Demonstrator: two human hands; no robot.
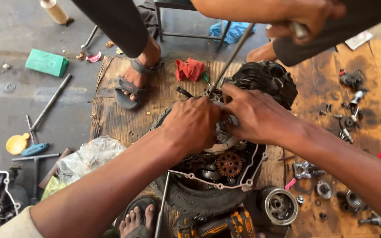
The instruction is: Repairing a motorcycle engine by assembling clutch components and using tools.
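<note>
Fingers of both the left hand (pixel 192 124) and right hand (pixel 253 115) clamp the clutch assembly (pixel 224 132) atop the open engine (pixel 225 167), where the co-worker's long driver (pixel 230 59) might slip and jab them.

Grey concrete floor (pixel 5 97), perhaps daylit

Both bare forearms are reaching in from the bottom edge and converging at the centre, the left arm coming from seven o'clock, the right from four o'clock. The left hand (pixel 192 124) is lying knuckles up, fingers curled down and gripping, while the right hand (pixel 253 115) is pressing in from three o'clock, fingers bent, thumb pointing toward ten o'clock. Their fingertips are nearly meeting.
</note>
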